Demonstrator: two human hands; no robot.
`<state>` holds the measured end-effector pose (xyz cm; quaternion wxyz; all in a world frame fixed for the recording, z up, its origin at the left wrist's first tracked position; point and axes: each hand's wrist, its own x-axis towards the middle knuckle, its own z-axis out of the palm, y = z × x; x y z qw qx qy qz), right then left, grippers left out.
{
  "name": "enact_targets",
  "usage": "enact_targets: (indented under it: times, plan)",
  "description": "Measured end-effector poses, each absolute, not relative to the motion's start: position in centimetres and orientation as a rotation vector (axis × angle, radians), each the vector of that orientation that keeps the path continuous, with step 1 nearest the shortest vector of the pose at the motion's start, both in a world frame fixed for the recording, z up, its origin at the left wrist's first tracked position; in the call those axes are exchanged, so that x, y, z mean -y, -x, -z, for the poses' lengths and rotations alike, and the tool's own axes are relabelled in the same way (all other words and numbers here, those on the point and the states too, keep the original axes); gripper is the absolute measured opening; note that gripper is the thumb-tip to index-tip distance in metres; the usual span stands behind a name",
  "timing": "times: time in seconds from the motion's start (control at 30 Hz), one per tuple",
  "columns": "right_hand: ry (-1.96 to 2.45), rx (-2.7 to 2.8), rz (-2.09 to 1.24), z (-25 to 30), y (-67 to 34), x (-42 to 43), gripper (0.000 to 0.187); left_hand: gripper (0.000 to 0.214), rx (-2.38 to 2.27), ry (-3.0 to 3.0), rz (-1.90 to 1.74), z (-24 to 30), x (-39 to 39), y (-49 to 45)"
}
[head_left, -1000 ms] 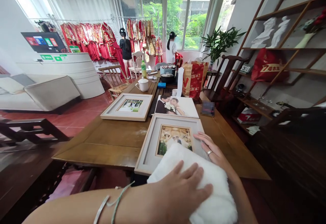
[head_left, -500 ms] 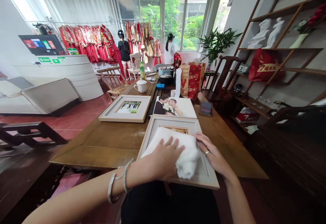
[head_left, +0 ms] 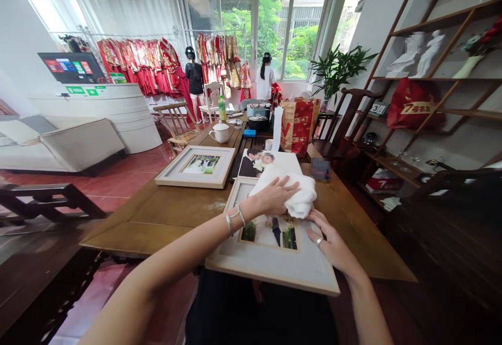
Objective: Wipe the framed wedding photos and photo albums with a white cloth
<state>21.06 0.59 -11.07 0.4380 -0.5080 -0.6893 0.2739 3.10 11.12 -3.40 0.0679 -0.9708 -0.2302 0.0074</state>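
Observation:
A pale framed wedding photo (head_left: 274,261) lies flat at the near edge of the wooden table (head_left: 172,214), overhanging it toward me. My left hand (head_left: 274,198) presses a white cloth (head_left: 301,196) onto the frame's far end, fingers curled over the cloth. My right hand (head_left: 331,238), with a ring, rests flat on the frame's right border, fingers spread. A second framed photo (head_left: 196,165) lies to the far left, and an unframed photo print (head_left: 259,161) lies just beyond the cloth.
Farther along the table stand a white cup (head_left: 220,131), a green bottle (head_left: 221,108), a pot (head_left: 258,120) and a red gift bag (head_left: 298,123). Wooden shelves (head_left: 423,110) line the right wall. Two people (head_left: 231,76) stand at a rack of red garments by the windows.
My left hand has pushed the cloth from the frame's near end up across the picture to its far end, uncovering the photo. My right hand stays on the frame's right border.

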Motion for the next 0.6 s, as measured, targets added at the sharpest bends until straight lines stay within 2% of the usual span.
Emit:
enact_targets:
  times: [0.23, 0.43, 0.6]
  plan:
    - [1.272, 1.71, -0.729, 10.9, -21.3, -0.6, 0.03, 0.057, 0.82, 2.928, -0.057, 3.2, -8.4, -0.9]
    - [1.242, 1.752, -0.69, 10.7, -21.4, -0.6, 0.036, 0.066, 0.898, 3.129, -0.299, 1.6, -1.7, 2.5]
    - [1.212, 1.776, -0.658, 10.9, -21.3, -0.8, 0.037, 0.073, 0.781, 3.166, -0.173, 1.2, 3.8, 2.2]
